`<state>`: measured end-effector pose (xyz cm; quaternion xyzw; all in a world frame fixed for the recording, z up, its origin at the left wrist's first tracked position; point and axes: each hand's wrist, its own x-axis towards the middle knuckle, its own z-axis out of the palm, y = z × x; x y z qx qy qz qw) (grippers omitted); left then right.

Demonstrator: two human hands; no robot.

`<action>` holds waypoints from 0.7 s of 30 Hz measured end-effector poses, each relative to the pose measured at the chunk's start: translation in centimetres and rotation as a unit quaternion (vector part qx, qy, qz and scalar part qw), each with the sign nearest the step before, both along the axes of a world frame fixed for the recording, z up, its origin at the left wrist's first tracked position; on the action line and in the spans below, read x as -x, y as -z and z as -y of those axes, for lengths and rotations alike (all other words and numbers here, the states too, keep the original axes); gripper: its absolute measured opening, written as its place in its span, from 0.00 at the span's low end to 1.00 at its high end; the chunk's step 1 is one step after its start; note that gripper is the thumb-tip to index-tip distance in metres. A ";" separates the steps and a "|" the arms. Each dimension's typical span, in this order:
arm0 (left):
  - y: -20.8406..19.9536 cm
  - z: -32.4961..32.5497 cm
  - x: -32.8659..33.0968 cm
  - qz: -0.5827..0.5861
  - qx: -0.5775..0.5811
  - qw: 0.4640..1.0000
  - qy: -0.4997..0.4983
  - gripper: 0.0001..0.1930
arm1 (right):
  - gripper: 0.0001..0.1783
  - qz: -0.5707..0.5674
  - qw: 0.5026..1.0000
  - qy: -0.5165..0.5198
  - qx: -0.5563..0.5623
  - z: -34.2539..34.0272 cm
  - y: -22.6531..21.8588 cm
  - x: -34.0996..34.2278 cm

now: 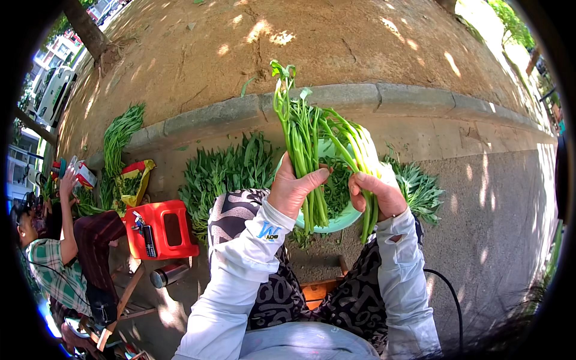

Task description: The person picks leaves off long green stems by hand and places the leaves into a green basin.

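My left hand (293, 189) is closed around a bunch of green water spinach stems (304, 141), held upright with the thumb across the front. Beside it, my right hand (379, 193) grips a second bunch of stems (360, 147), which leans to the left at its top. The two bunches are close together near their upper parts. Below and behind both hands is a pale green basin (341, 225) with loose green leaves (337, 187) inside it. Part of the basin is hidden by my hands and the stems.
Leafy greens lie in heaps left (225, 168) and right (421, 191) of the basin, before a stone curb (342, 99). At left stand a red plastic stool (187, 249) bearing keys and a dark handset (149, 241), and a metal flask (168, 275). Another person (54, 267) sits farther left.
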<state>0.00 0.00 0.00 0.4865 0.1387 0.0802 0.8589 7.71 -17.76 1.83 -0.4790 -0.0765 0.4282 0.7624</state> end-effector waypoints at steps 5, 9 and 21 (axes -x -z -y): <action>0.3 0.0 -0.1 0.001 -0.013 1.000 -0.006 0.23 | 0.16 0.016 1.000 0.024 -0.006 -0.1 -0.6 0.1; 0.4 -0.2 -0.1 -0.011 -0.006 1.000 -0.008 0.23 | 0.11 0.027 0.999 0.041 0.016 -0.6 -1.1 0.3; 0.8 -0.7 0.0 -0.048 0.014 0.998 -0.027 0.23 | 0.09 -0.017 0.997 0.064 -0.048 -0.2 -0.4 0.0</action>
